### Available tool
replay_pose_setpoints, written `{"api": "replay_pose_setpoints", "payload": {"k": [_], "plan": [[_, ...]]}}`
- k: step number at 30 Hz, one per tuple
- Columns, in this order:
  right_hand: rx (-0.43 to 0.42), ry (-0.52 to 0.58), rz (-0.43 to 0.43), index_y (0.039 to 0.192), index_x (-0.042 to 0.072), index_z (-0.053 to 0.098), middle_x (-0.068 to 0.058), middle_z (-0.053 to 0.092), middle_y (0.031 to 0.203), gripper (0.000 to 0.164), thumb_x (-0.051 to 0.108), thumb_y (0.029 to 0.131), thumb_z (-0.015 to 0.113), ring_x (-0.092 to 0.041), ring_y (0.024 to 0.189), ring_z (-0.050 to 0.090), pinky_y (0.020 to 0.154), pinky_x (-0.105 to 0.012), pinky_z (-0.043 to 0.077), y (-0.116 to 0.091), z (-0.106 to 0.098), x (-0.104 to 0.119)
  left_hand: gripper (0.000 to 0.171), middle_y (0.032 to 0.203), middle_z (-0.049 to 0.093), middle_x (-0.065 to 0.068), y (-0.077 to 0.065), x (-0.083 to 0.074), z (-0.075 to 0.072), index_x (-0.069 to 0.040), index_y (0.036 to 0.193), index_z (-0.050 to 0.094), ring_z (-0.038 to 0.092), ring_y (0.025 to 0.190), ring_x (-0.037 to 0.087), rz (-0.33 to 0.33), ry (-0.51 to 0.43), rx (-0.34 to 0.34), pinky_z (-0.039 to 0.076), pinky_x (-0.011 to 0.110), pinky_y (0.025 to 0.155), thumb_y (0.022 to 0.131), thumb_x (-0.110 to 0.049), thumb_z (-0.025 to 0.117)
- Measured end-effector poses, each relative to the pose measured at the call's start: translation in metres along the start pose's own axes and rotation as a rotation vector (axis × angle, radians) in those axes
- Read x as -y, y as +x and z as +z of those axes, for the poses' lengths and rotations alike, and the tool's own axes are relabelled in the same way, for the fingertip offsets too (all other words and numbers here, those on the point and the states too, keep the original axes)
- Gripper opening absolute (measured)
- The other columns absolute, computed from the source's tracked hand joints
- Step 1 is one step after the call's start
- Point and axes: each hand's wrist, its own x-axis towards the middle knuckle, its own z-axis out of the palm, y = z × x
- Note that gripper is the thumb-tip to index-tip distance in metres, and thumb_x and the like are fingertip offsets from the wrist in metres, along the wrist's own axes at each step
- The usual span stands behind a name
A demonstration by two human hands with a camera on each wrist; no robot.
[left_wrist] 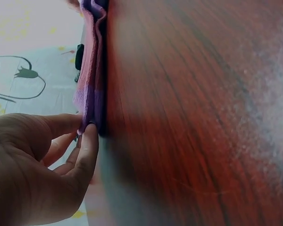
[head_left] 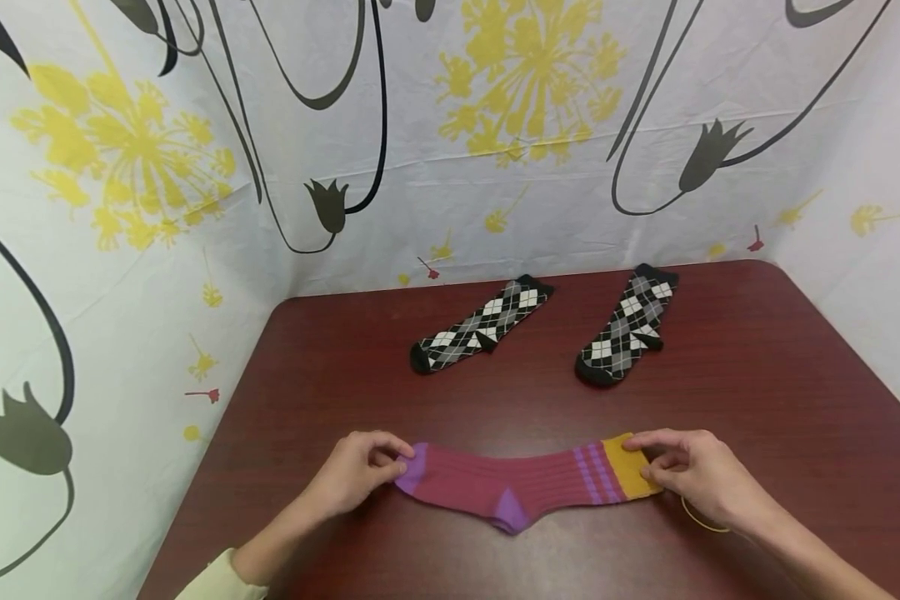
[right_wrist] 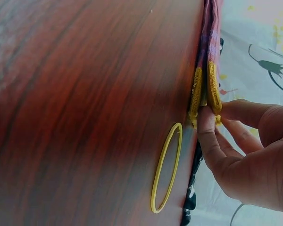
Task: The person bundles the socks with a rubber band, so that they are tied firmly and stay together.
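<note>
White sheeting [head_left: 405, 167], creased in places, walled in the scene across the top and down both sides of the frame, printed with large yellow blossoms [head_left: 532, 75] and gray-green tulips [head_left: 26, 437] on curling stems. A dark reddish-brown wood-grain table [head_left: 322, 375] with rounded far corners filled the lower center, a pale sheen of light [head_left: 592, 567] near the bottom edge.

reddish table [head_left: 330, 367], argyle socks [head_left: 487, 327], pink sock [head_left: 472, 483]

Free lane across table [head_left: 480, 412] between pink sock [head_left: 472, 482] and two obstructing argyle socks [head_left: 482, 327]
</note>
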Motion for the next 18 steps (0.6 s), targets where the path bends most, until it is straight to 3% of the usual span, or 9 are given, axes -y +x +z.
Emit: {"api": "replay_pose_setpoints", "payload": {"k": [5, 18], "plan": [[-0.044, -0.046, -0.037, 0.117, 0.005, 0.078, -0.017, 0.074, 0.123, 0.035, -0.007, 0.084, 0.084, -0.005, 0.075, 0.071, 0.063, -0.026, 0.058, -0.0009, 0.0033, 0.0004, 0.015, 0.100, 0.077, -0.005, 0.0007, 0.0004, 0.0024, -0.020, 0.102, 0.081, 0.072, 0.080, 0.005, 0.029, 0.077, -0.047, 0.056, 0.024, 0.070, 0.092, -0.009, 0.084], [-0.105, -0.136, -0.033, 0.114, 0.007, 0.080, -0.009, 0.076, 0.112, 0.038, -0.010, 0.080, 0.084, -0.003, 0.071, 0.065, 0.062, -0.024, 0.056, -0.0004, 0.0070, 0.0005, 0.019, 0.097, 0.075, -0.008, 0.0009, -0.0007, 0.0085, -0.021, 0.100, 0.081, 0.071, 0.080, 0.004, 0.048, 0.132, -0.105, 0.058, 0.024, 0.073, 0.089, -0.007, 0.087]]}}
